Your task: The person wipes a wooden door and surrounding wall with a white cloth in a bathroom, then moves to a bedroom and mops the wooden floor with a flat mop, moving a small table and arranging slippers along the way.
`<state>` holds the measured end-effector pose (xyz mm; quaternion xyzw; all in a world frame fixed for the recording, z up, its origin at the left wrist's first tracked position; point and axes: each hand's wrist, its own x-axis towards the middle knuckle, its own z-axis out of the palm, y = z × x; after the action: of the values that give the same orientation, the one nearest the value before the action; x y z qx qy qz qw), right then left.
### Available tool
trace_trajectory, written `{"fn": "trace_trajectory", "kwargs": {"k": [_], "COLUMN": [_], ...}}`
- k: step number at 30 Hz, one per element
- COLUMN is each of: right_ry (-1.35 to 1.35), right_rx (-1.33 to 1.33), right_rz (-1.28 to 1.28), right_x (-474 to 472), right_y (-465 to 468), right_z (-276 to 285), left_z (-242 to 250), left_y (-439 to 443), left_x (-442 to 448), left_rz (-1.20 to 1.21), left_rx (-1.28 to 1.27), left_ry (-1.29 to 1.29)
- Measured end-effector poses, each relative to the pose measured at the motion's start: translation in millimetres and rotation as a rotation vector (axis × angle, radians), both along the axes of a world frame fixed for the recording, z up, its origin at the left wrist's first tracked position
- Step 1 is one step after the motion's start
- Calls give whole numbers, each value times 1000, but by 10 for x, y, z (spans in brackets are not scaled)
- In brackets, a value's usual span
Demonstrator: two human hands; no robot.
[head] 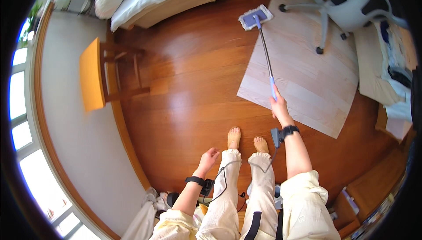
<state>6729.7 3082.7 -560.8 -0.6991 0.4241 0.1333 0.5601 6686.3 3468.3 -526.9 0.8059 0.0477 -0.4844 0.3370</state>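
My right hand (279, 105) grips the light-purple handle end of a flat mop (266, 50), its arm stretched forward. From there the thin metal pole runs away from me to a purple mop head (256, 18) with a white fringed pad. That head rests at the far left corner of a pale wood-pattern floor mat (296, 78), partly over the brown wooden floor (197, 75). My left hand (208, 161) hangs by my left leg, holding nothing, with its fingers loosely bent and a little apart. Both wrists wear black straps with small devices, joined to a cable.
A grey office chair (346, 16) on casters stands on the mat's far right. A wooden folding-type table or stool (90, 75) is against the left wall. A bed or sofa (171, 6) with white bedding lies ahead. Cardboard boxes (392, 121) and clothes sit at right.
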Motion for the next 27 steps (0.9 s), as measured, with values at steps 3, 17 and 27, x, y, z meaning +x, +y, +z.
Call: {"fn": "trace_trajectory", "kwargs": {"k": [3, 17, 27], "right_ry": [-21, 306, 67], "right_rx": [-39, -409, -61], "right_rz": [173, 1303, 585], "right_x": [315, -2544, -294], "right_y": [530, 366, 778], "right_z": [-163, 1233, 246], "left_z": [43, 529, 318], "left_y": [64, 207, 712], "left_x": [-222, -2055, -3433], "left_rz": [145, 567, 868], "left_rx": [8, 11, 90], "left_ry": [-26, -110, 5]}}
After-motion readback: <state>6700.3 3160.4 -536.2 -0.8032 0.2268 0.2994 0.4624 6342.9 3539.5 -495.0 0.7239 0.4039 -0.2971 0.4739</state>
